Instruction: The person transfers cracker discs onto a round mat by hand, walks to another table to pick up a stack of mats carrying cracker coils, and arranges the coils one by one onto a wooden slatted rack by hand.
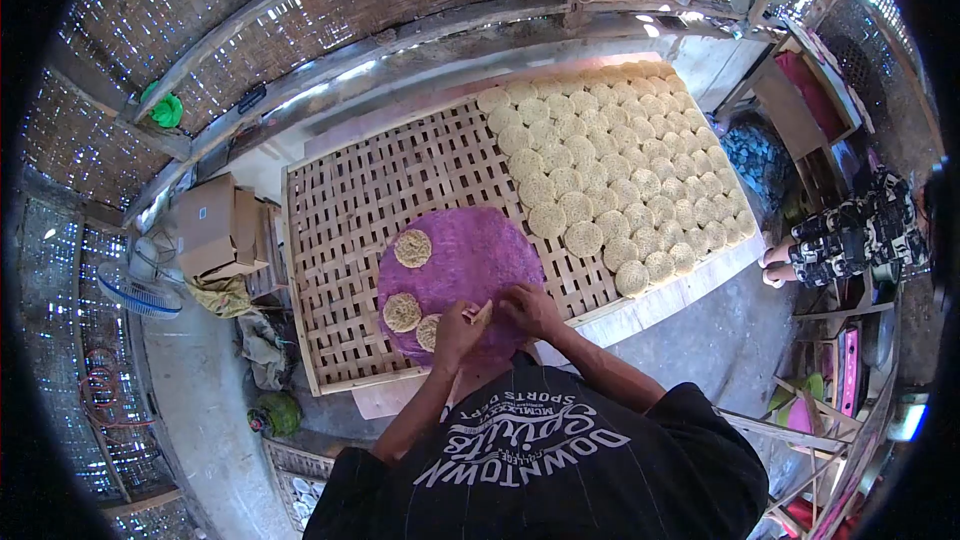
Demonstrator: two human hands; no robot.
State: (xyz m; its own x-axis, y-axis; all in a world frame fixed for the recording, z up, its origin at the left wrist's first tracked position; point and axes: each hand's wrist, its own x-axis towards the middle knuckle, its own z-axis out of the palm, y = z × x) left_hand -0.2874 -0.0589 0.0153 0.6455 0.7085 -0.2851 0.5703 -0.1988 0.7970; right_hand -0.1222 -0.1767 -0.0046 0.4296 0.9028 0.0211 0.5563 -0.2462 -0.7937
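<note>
My left hand (457, 330) is closed on the edge of a pale round cracker (484, 314), seen tilted nearly edge-on. Close to the cracker's other side, my right hand (532, 311) has its fingers curled down over a round purple sheet (465, 240); what they grip, if anything, is hidden. Flat on the sheet lie an upper cracker (412, 248), a left cracker (402, 312) and another cracker (428, 332) partly hidden by my left hand. The sheet rests on a woven bamboo rack (345, 210).
Rows of pale crackers (610, 160) cover the right side of the rack. A cardboard box (215, 225) and a blue fan (140, 292) stand left, a green gas cylinder (277, 414) below them. A person in patterned shorts (860, 230) is at the right.
</note>
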